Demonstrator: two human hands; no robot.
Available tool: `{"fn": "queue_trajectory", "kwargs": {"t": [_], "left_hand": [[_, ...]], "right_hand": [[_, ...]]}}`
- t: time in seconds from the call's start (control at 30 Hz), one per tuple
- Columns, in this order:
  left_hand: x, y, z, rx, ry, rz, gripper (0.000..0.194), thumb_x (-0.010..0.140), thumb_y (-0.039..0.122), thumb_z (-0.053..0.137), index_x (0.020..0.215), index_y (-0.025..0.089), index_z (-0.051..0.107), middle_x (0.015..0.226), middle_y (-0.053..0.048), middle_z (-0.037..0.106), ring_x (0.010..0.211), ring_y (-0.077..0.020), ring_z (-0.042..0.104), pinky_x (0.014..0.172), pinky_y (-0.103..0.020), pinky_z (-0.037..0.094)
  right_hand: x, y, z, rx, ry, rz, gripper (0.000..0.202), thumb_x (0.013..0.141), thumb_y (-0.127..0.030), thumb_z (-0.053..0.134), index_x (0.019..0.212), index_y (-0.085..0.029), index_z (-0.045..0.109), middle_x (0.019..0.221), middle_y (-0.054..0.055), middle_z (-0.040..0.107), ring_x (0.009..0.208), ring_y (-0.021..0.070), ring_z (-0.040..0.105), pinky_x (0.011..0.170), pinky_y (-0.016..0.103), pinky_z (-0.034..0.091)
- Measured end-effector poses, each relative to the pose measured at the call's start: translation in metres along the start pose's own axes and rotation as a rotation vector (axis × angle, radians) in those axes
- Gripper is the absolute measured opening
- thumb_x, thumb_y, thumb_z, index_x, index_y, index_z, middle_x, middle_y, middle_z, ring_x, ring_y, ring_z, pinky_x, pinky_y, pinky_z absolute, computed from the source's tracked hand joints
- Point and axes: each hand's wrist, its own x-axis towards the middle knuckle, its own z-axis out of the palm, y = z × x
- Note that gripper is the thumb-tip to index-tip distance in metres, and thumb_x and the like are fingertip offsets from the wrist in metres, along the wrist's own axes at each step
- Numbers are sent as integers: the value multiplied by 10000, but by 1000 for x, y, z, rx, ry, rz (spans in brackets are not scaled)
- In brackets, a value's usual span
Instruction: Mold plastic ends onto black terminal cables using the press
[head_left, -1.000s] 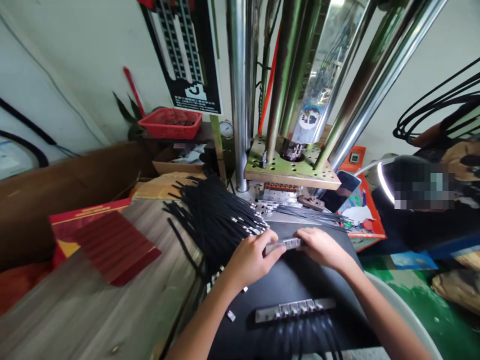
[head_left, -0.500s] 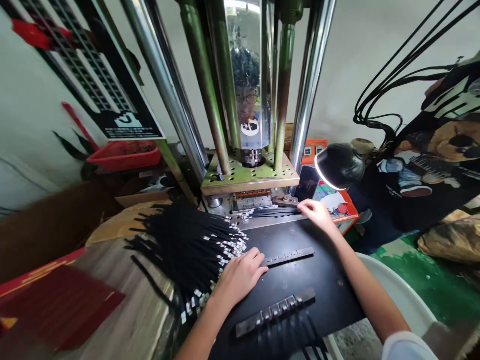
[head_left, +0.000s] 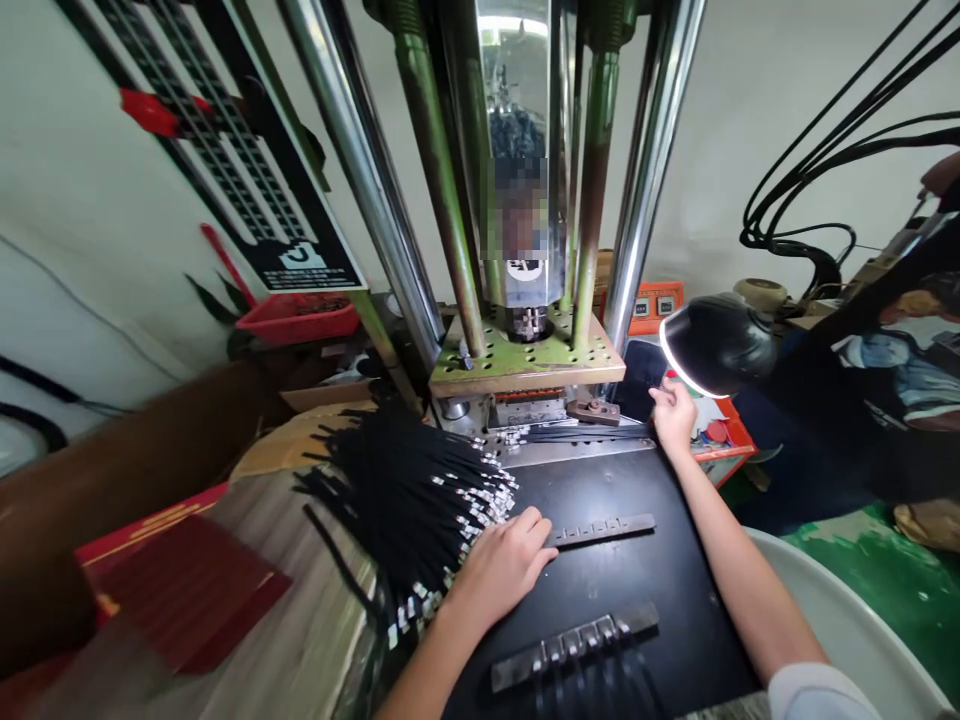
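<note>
My left hand (head_left: 510,562) rests on the black table with curled fingers at the left end of a slotted metal bar (head_left: 611,530), its fingertips hiding that end. My right hand (head_left: 675,412) is raised beside the lamp, right of the press, fingers bent together; whatever they hold, if anything, is too small to name. Left of my left hand lies a big pile of black cables (head_left: 397,480) with silvery ends. Nearer me, a second metal bar (head_left: 574,645) carries several cables in its slots. Thin black cables (head_left: 585,433) lie along the press base.
The press plate (head_left: 525,368) hangs between steel columns. A lit black lamp (head_left: 720,345) stands at the right, near an orange-edged box (head_left: 739,428). A red tray (head_left: 300,318) sits at back left. A person in dark clothes (head_left: 832,430) is at the right.
My right hand has moved right and away from the brown metal clamp at the press base, up beside the lamp. My left hand stays at the slotted bar. The whole view has shifted.
</note>
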Motion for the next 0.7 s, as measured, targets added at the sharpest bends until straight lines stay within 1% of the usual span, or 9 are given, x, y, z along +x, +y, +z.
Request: {"fn": "queue_trajectory", "kwargs": {"t": [0.1,0.17,0.3,0.4,0.5,0.53,0.6,0.67,0.7], "left_hand": [[-1,2,1,19,2,-2,124,957,317,519,973,219,594,1025,-16,639,915,-219,672,738,-313,528],[-2,3,1,26,3,-3,124,954,319,523,973,219,593,1022,-17,637,913,-221,671,740,-317,534],[-1,4,-2,22,-5,-15,130,952,310,522,996,220,605,1037,-21,637,916,-224,674,758,-327,548],[-1,7,-12,24,-21,-18,158,943,289,539,1068,225,611,1101,-30,637,922,-222,680,771,-335,560],[-13,10,-23,46,23,-36,262,938,226,536,1195,231,588,1196,-50,631,988,-219,675,842,-352,559],[-21,10,-25,49,48,-50,293,947,222,513,1232,235,580,1206,-57,640,1012,-220,673,865,-356,557],[-44,6,-24,29,73,-83,323,964,242,470,1266,251,585,1188,-56,677,1034,-219,680,879,-343,560],[-70,-1,-15,-29,24,-96,325,930,237,505,1229,286,621,1115,-19,724,981,-204,708,837,-289,572],[-82,-5,-7,-64,-21,-87,335,894,222,544,1206,305,636,1075,7,740,929,-189,722,801,-252,574]], "right_hand": [[-1,2,1,60,68,65,301,952,-362,586,1164,-147,598,1107,66,642,947,184,646,834,392,556],[-1,1,1,88,79,85,296,951,-361,589,1154,-146,601,1092,63,645,937,181,647,830,390,555],[0,-7,1,132,44,84,305,946,-364,596,1163,-150,599,1113,67,638,946,183,643,829,390,556],[2,-15,-8,167,6,67,297,943,-355,601,1155,-147,599,1103,64,640,936,179,645,824,387,557],[-7,-23,-37,202,-34,45,308,926,-358,606,1148,-144,601,1142,92,638,995,204,637,837,383,553],[-15,-26,-52,209,-54,37,306,927,-366,585,1139,-147,607,1156,110,639,1018,218,631,842,382,550],[-44,-35,-86,217,-141,12,276,926,-374,536,1067,-165,646,1117,120,665,1006,229,637,842,368,546],[-85,-46,-120,231,-360,-47,202,902,-348,559,929,-203,696,981,67,707,903,204,665,827,329,547],[-108,-52,-134,241,-540,-93,154,877,-321,601,926,-231,716,948,35,715,885,188,673,835,302,547]]}}
